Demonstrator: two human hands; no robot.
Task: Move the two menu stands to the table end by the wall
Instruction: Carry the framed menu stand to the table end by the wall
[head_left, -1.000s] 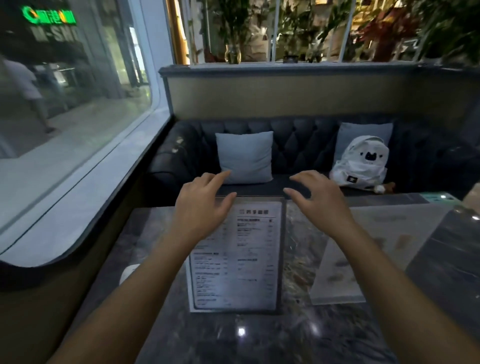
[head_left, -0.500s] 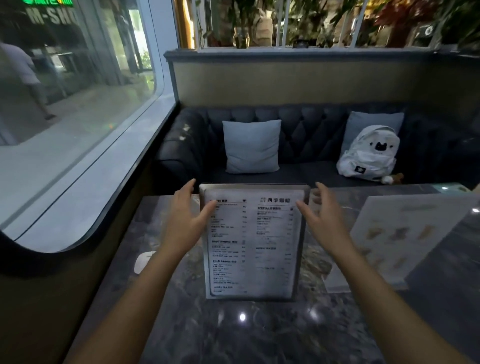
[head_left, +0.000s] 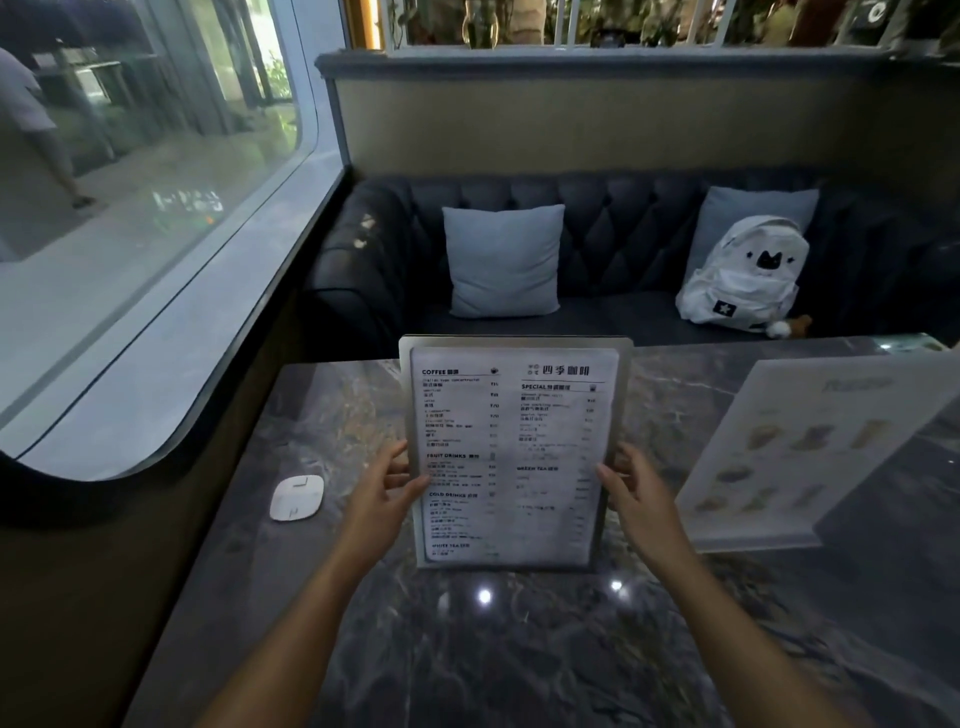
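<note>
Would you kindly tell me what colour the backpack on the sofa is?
White, with a black animal face; the backpack shows best in the head view.

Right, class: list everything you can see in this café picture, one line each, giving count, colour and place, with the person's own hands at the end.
Drinks menu stand: one, white sheet in a grey frame, upright at table centre, held at both side edges.
Picture menu stand: one, clear with pale food pictures, on the table to the right.
Table: one, dark marbled, foreground.
White pad: one, on the table's left side by the window wall.
Sofa: one, dark tufted, beyond the table.
Cushions: two, light grey, on the sofa, left and right.
Backpack: one, white with an animal face, against the right cushion.
Window: one, large, left.
Left hand: grips the stand's left edge.
Right hand: grips its right edge.
</note>
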